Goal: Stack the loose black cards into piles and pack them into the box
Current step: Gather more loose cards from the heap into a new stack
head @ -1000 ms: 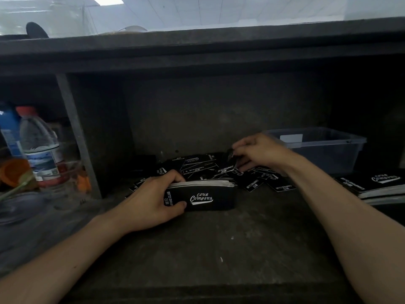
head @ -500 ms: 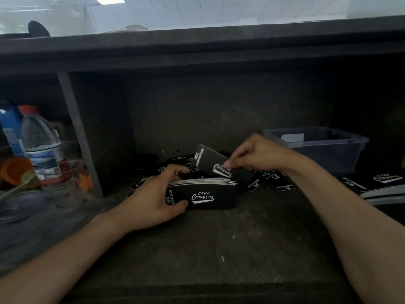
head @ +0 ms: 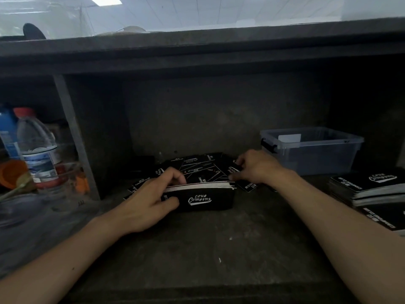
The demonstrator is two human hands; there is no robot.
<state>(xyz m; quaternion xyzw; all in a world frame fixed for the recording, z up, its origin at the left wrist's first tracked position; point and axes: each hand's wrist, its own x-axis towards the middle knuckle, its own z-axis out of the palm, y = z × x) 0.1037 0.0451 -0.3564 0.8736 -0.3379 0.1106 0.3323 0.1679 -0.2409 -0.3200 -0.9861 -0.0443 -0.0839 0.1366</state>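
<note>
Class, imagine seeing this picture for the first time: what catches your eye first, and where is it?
The left hand grips a stack of black cards marked Club Camping at the middle of the dark shelf. Just behind it, the right hand reaches into the loose cards. A clear plastic box sits at the back right, with finished piles at the right edge.

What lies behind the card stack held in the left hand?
A scatter of loose black cards lies behind the card stack gripped by the left hand; the right hand pinches one at its right edge. The stack covers the nearest cards.
</note>
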